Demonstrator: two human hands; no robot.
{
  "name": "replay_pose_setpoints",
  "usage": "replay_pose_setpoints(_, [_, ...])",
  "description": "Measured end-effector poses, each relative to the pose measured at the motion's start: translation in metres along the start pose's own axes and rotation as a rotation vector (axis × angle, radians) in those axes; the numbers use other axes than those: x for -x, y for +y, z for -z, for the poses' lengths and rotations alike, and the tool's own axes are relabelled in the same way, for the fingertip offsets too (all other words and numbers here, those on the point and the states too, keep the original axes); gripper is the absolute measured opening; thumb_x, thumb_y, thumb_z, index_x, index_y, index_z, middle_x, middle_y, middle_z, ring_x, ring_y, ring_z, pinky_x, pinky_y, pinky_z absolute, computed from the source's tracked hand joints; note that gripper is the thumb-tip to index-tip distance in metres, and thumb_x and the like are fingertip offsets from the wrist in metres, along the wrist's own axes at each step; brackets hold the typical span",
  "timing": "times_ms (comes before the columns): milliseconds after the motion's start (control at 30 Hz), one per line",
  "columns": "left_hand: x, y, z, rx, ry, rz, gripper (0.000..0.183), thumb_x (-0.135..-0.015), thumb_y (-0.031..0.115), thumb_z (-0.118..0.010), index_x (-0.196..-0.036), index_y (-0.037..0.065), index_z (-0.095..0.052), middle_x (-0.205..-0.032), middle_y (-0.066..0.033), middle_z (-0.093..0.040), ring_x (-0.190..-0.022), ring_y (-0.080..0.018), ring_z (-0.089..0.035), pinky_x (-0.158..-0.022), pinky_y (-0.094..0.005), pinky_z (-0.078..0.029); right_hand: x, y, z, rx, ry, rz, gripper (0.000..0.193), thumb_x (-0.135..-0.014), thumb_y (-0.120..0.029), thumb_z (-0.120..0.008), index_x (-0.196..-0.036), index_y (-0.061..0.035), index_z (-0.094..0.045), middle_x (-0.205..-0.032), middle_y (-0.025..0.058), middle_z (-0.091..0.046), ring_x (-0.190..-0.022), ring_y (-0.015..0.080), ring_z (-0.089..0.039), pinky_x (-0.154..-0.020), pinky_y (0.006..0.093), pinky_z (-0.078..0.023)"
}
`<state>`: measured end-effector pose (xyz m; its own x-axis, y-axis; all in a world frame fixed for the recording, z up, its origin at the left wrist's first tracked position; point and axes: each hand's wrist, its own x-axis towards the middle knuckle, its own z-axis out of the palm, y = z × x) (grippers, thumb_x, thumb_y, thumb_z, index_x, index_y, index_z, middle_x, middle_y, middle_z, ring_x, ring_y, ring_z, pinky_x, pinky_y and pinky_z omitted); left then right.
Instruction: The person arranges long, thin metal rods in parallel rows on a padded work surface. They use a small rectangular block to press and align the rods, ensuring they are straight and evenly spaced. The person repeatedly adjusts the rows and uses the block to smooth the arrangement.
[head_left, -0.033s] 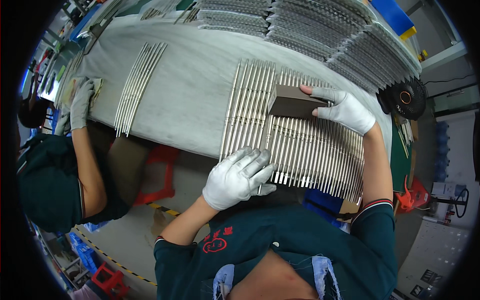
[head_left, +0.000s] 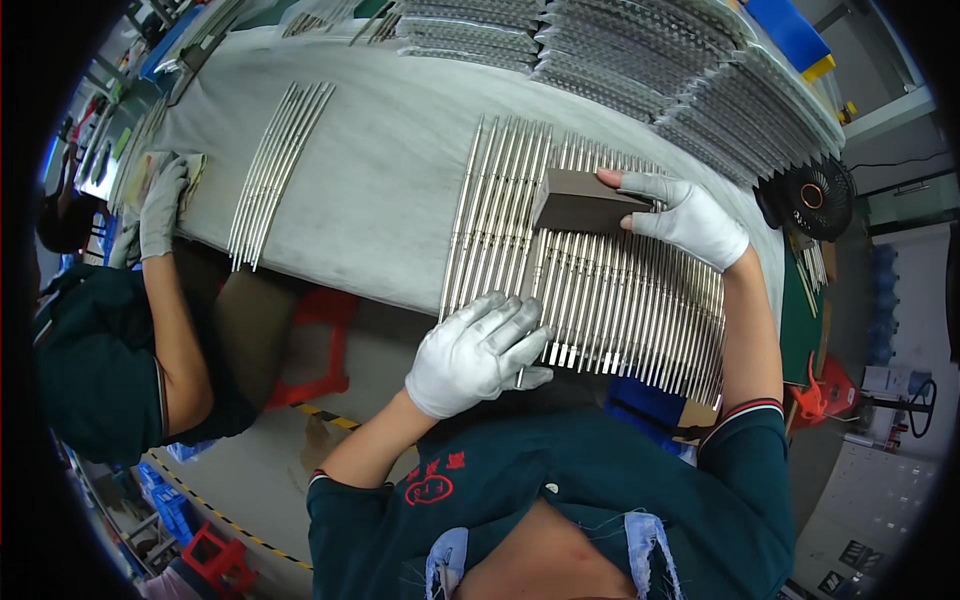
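Note:
My right hand (head_left: 690, 222), in a white glove with bare fingertips showing, grips one end of a dark brown rectangular block (head_left: 590, 212). The block lies across the upper half of a row of shiny metal rods (head_left: 625, 305) set side by side on the table. My left hand (head_left: 475, 355), also gloved, is closed at the near ends of the rods, left of the block. Between its fingers and thumb pokes the end of one metal rod (head_left: 520, 378); the rest of its grip is hidden.
On the white-covered table (head_left: 380, 190), a smaller bunch of rods (head_left: 275, 180) lies to the left. Stacked bagged rods (head_left: 640, 60) line the far side. A black fan (head_left: 812, 196) stands at right. At far left a co-worker's gloved hand (head_left: 160, 205) holds a cloth.
My right hand and the block have shifted very slightly left and away from me. My left hand stays in place.

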<state>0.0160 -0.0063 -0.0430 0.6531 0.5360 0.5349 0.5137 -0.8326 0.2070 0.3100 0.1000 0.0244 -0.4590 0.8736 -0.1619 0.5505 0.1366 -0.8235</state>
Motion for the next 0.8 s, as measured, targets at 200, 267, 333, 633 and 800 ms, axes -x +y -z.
replay_pose_setpoints(200, [0.002,-0.003,-0.002,0.060,-0.029,-0.004,0.053,-0.077,0.048,-0.078,-0.115,0.013,-0.068,-0.117,-0.0108,-0.068,-0.102,-0.0267,-0.070,-0.095,-0.0431,-0.056,-0.008,-0.009,-0.010,0.122,0.047,0.079,0.059,-0.087,-0.006,-0.072,-0.143,-0.0187,-0.059,-0.137,0.0075,-0.066,-0.122,0.0183,-0.064,-0.108,0.0316,-0.047])
replay_pose_setpoints(267, [0.003,-0.003,-0.005,0.067,0.002,-0.009,0.053,-0.077,0.048,-0.078,-0.116,0.013,-0.067,-0.117,-0.0111,-0.068,-0.101,-0.0268,-0.070,-0.095,-0.0433,-0.056,0.001,0.003,0.007,-0.168,-0.007,-0.068,0.060,-0.086,-0.003,-0.070,-0.143,-0.0178,-0.059,-0.133,0.0049,-0.068,-0.123,0.0150,-0.062,-0.110,0.0301,-0.046])
replay_pose_setpoints(333, [0.006,-0.002,-0.007,0.064,0.019,0.000,0.054,-0.076,0.047,-0.078,-0.116,0.013,-0.066,-0.117,-0.0117,-0.068,-0.101,-0.0269,-0.070,-0.095,-0.0434,-0.056,-0.003,0.004,0.003,-0.078,0.021,-0.077,0.060,-0.087,-0.003,-0.070,-0.143,-0.0187,-0.059,-0.134,0.0060,-0.068,-0.122,0.0152,-0.063,-0.109,0.0309,-0.047])
replay_pose_setpoints(633, [0.007,-0.004,-0.008,0.065,0.038,-0.010,0.055,-0.076,0.046,-0.079,-0.117,0.012,-0.065,-0.117,-0.0120,-0.068,-0.100,-0.0276,-0.070,-0.094,-0.0434,-0.056,0.024,0.008,0.016,0.115,0.138,-0.093,0.059,-0.086,-0.005,-0.072,-0.144,-0.0133,-0.059,-0.141,0.0076,-0.063,-0.131,0.0198,-0.056,-0.115,0.0323,-0.039])
replay_pose_setpoints(800, [0.003,-0.004,-0.005,0.085,-0.012,-0.007,0.055,-0.075,0.044,-0.079,-0.117,0.011,-0.064,-0.116,-0.0124,-0.068,-0.100,-0.0279,-0.070,-0.094,-0.0434,-0.056,0.034,0.056,0.048,-0.060,0.550,-0.011,0.065,-0.091,-0.009,-0.071,-0.152,-0.0181,-0.050,-0.144,0.0044,-0.058,-0.125,0.0143,-0.058,-0.108,0.0282,-0.044])
